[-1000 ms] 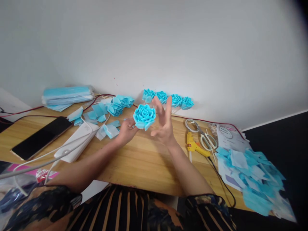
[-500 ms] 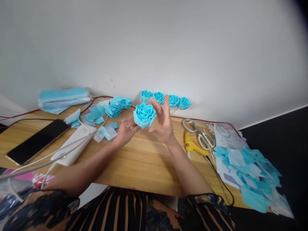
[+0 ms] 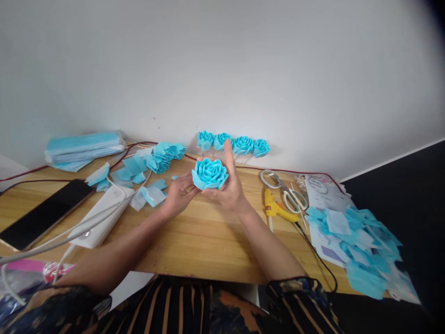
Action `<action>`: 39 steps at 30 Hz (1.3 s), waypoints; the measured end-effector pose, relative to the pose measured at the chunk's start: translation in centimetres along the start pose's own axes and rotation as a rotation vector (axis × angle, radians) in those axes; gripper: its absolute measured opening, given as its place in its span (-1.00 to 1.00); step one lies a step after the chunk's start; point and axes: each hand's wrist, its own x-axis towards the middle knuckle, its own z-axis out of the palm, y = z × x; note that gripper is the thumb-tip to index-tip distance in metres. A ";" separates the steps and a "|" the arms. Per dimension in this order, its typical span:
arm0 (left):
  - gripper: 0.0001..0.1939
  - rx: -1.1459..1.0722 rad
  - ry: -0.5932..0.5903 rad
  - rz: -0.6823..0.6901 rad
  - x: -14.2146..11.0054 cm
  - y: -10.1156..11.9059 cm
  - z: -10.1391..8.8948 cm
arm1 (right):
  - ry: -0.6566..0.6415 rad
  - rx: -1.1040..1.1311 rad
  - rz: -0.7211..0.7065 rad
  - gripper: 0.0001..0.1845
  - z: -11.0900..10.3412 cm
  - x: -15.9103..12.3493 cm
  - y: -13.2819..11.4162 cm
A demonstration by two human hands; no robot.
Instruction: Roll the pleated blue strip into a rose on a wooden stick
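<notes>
A blue handmade flower [image 3: 210, 174] with layered petals is held up over the middle of the table, its bloom facing me. My left hand [image 3: 179, 195] is closed beneath its left side, fingers pinched at the base, where the stem is hidden. My right hand [image 3: 231, 188] cups the flower from the right, with the thumb against its lower petals and one finger pointing up. The other right fingers are partly hidden behind the bloom. Several finished blue flowers [image 3: 243, 145] lean against the wall behind.
A yellow glue gun [image 3: 274, 208] and white-handled scissors [image 3: 295, 200] lie right, beside a pile of blue fabric pieces [image 3: 365, 250]. On the left are a phone [image 3: 45, 211], a white power bank [image 3: 100, 218] with cables, loose cut pieces [image 3: 153, 192] and a stack of blue masks [image 3: 86, 147].
My right hand has closed in from an open spread to cup the flower's side and underside. The flower sits slightly lower and tips more toward me. The view has shifted a little.
</notes>
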 end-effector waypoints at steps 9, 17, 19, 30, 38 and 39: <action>-0.53 -0.001 -0.040 -0.024 -0.1 0.2 0.3 | 0.055 0.078 0.000 0.48 0.0 0.3 -0.2; -0.64 0.000 -0.024 -0.093 -0.3 0.7 0.3 | 0.060 0.078 -0.045 0.65 -1.8 1.2 0.2; -0.66 0.004 -0.008 -0.108 -0.4 0.5 0.3 | 0.072 0.065 -0.050 0.67 -2.2 1.3 0.0; -0.58 0.014 0.007 -0.133 -0.4 0.6 0.3 | 0.025 -0.012 -0.061 0.67 -2.1 1.1 0.2; -0.60 0.041 -0.003 -0.098 -0.4 0.9 0.2 | -0.023 0.045 0.037 0.69 -1.7 0.8 -0.1; -0.60 0.043 -0.002 -0.092 -0.4 0.8 0.2 | -0.019 0.050 0.025 0.70 -1.7 0.8 -0.2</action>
